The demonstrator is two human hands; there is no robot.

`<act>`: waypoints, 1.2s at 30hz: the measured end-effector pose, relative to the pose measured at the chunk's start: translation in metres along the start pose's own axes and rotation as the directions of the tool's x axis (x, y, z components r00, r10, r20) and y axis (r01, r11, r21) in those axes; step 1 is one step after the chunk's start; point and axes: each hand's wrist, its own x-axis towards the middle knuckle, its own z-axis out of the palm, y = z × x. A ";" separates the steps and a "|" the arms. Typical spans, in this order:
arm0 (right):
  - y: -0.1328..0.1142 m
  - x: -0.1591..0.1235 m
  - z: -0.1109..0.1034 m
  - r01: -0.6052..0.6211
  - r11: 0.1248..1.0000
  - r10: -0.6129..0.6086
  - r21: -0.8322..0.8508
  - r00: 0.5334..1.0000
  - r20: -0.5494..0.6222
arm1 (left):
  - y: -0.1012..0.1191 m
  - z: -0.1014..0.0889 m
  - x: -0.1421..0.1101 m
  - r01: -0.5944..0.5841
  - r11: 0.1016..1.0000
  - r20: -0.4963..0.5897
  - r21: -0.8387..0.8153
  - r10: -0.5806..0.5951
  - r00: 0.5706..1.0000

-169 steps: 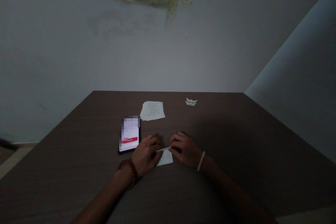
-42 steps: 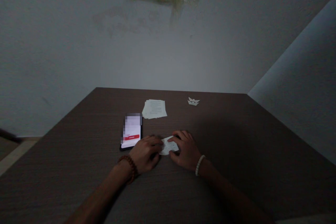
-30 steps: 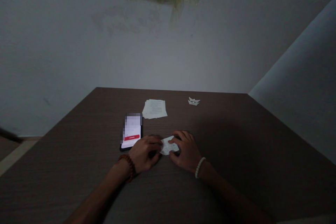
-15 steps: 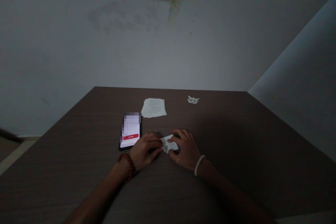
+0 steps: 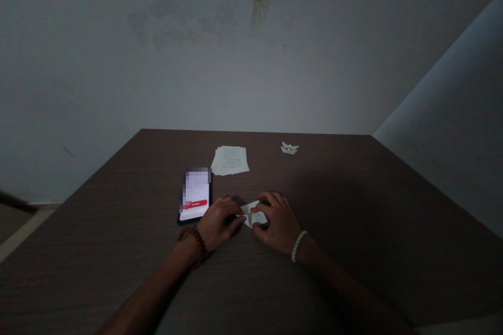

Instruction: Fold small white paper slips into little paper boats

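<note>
Both bare hands, left (image 5: 220,224) and right (image 5: 277,223), are pinching a small folded white printed paper (image 5: 253,214) on the dark brown wooden counter (image 5: 251,282).

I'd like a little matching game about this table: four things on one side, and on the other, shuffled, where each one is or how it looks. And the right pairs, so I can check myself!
Things
1. Phone
2. Loose stack of sheets
3. Folded paper shapes
4. Small piece of paper

Places and looks
A. Touched by the left hand and the right hand
B. Lit screen with a red bar
C. Farthest right of the four, near the far edge of the table
D. White, with print, just beyond the phone

Right pairs: 1-B, 2-D, 3-C, 4-A
</note>
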 end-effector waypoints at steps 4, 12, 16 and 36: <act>0.001 0.001 0.000 -0.005 1.000 0.005 0.007 1.000 0.000 | 0.002 0.003 0.000 0.006 0.999 -0.023 0.041 -0.005 1.000; -0.001 0.001 -0.002 -0.004 1.000 0.004 -0.001 1.000 0.014 | 0.004 0.011 0.001 0.053 0.996 -0.048 0.071 -0.050 0.998; 0.000 0.001 -0.001 -0.012 1.000 0.012 -0.003 1.000 0.029 | 0.005 0.015 0.002 0.098 0.993 -0.051 0.058 -0.095 0.994; -0.001 0.003 0.002 -0.021 1.000 0.021 -0.006 1.000 -0.001 | 0.004 0.020 0.002 0.178 0.984 -0.080 -0.009 -0.178 0.981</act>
